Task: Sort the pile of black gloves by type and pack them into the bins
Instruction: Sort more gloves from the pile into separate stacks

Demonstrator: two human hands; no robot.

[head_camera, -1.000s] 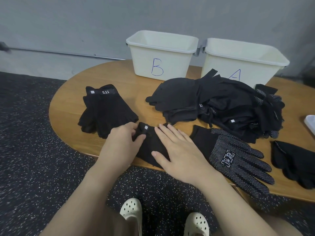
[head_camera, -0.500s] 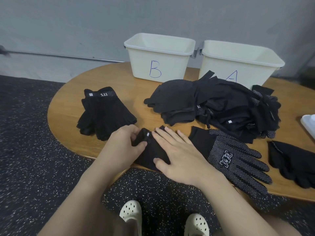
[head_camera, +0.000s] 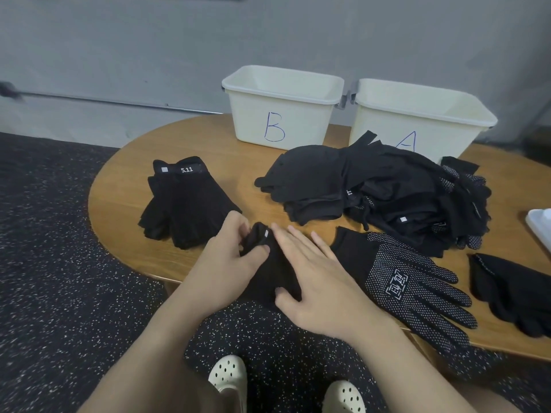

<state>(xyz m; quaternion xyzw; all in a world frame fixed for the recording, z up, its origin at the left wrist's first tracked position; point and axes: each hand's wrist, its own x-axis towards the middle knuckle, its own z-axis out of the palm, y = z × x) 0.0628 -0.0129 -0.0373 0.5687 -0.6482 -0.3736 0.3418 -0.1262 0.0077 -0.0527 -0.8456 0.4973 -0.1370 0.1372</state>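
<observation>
A plain black glove (head_camera: 269, 271) lies at the table's near edge. My left hand (head_camera: 226, 263) pinches its cuff end, by a small white tag. My right hand (head_camera: 316, 281) lies flat on the glove with straight fingers. A stack of fingerless gloves marked 5.11 (head_camera: 185, 204) sits to the left. A dotted glove with a white logo (head_camera: 411, 290) lies to the right. The big pile of black gloves (head_camera: 381, 189) sits in front of bin B (head_camera: 280, 105) and bin A (head_camera: 423, 114), both cream plastic and showing nothing inside.
The round wooden table (head_camera: 125, 186) ends just in front of me, over a dark speckled floor. More black gloves (head_camera: 512, 290) lie at the far right, near a white object (head_camera: 541, 222) at the frame edge. A grey wall stands behind the bins.
My left hand's fingers have curled tighter round the glove's cuff and lifted it slightly. My right hand stays flat on the glove. The view has shifted a little.
</observation>
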